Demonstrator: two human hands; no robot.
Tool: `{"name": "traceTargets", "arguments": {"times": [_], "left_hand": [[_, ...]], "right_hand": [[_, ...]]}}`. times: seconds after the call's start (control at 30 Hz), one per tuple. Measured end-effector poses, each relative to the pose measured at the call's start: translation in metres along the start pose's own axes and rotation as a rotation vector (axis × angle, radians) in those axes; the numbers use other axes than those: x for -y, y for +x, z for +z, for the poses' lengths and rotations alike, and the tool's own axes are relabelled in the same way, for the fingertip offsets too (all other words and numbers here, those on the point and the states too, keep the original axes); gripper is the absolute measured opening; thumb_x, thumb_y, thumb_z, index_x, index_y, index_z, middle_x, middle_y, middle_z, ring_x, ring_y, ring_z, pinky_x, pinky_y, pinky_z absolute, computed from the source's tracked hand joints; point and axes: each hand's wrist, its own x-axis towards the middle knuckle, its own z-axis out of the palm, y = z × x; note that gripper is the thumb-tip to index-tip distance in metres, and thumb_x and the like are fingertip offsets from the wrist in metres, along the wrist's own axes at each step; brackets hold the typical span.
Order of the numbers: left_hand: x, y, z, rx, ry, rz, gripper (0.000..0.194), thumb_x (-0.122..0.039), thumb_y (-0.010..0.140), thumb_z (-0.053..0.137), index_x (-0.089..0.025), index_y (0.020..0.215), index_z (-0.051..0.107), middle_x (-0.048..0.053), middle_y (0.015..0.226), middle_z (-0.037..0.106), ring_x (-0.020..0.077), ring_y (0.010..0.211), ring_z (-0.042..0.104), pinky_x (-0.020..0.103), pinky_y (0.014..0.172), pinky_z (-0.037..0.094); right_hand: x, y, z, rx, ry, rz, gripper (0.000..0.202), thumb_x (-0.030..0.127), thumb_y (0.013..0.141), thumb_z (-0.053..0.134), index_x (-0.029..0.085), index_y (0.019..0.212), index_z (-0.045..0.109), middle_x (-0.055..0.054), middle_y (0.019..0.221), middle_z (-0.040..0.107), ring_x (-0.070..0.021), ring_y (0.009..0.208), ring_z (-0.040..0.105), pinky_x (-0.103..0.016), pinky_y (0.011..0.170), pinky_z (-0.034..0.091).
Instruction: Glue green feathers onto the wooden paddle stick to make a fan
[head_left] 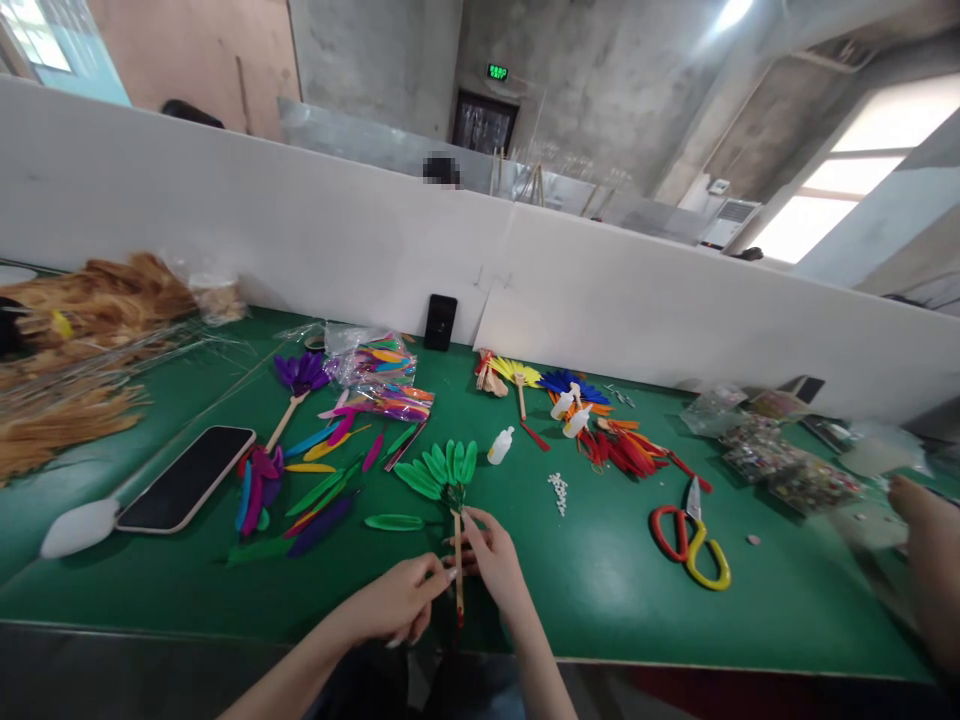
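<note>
A small feather fan [446, 472] with green feathers spread at its top stands over the near middle of the table, its thin wooden handle pointing toward me. My right hand [491, 560] grips that handle just below the feathers. Lower down, my left hand [401, 600] has its fingers curled, and its fingertips meet the handle from the left; the exact contact is partly hidden. A loose green feather [395, 522] lies left of the fan. Further left are several mixed-colour feathers [330, 490] and a purple feather fan [302, 372].
Scissors [690, 535] with red and yellow handles lie to the right, past small white beads [557, 493]. A white glue bottle [500, 445] stands behind the fan. A phone [187, 478] lies left. Another person's hand [930, 530] is at far right. A white partition [360, 230] borders the back.
</note>
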Motion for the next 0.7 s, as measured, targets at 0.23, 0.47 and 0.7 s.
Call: {"name": "traceTargets", "arguments": {"times": [0.23,0.47,0.7], "left_hand": [[-0.002,-0.017,-0.014,-0.104,0.116,0.091,0.043,-0.055,0.087,0.036,-0.016,0.097,0.051,-0.008,0.045,0.047,0.0085,0.035,0.037,0.02,0.041,0.029],[0.007,-0.012,-0.004,-0.24,0.035,0.089,0.056,-0.057,0.083,0.037,-0.012,0.116,0.048,-0.006,0.051,0.047,0.012,0.044,0.04,0.024,0.047,0.032],[0.014,-0.004,0.001,-0.323,-0.146,0.034,0.086,-0.065,0.075,0.043,-0.009,0.139,0.026,-0.008,0.048,0.044,0.0125,0.043,0.038,0.025,0.045,0.029]], "right_hand": [[0.014,-0.009,-0.007,0.028,-0.194,-0.085,0.061,0.047,0.074,0.064,0.017,0.125,0.051,-0.002,0.074,0.069,-0.0175,0.049,0.066,-0.023,0.037,0.049],[0.018,-0.014,0.019,-0.004,-0.476,-0.266,0.071,0.04,0.08,0.059,0.024,0.143,0.031,-0.011,0.116,0.063,-0.0197,0.069,0.068,-0.03,0.058,0.053],[0.028,-0.016,0.024,-0.037,-0.705,-0.316,0.047,0.038,0.082,0.057,0.022,0.127,0.056,-0.012,0.103,0.07,-0.0303,0.087,0.067,-0.035,0.072,0.049]]}}
